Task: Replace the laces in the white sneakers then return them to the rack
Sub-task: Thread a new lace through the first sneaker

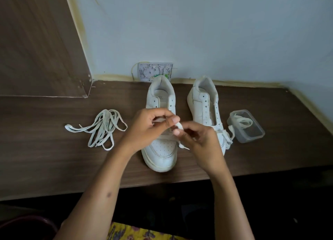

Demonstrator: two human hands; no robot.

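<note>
Pale blue wall and a dark wood-grain bench (54,158) frame a relacing job at its early stage, with two white sneakers set side by side, toes toward the person so the eyelets face up within easy reach. Over the near sneaker (160,131), the left hand (149,126) and the right hand (196,140) meet above the tongue, each with fingers curled and pinching the new lace (179,125), apparently to feed it through the lower eyelets; the upper holes are visibly bare. A tangle of flat old laces (102,128) lies well apart to the left, seemingly put aside. The second sneaker (207,110) waits to the right, a lace draped over its toe, just beside a clear plastic box (259,131) holding another coiled lace. No rack is in view.
</note>
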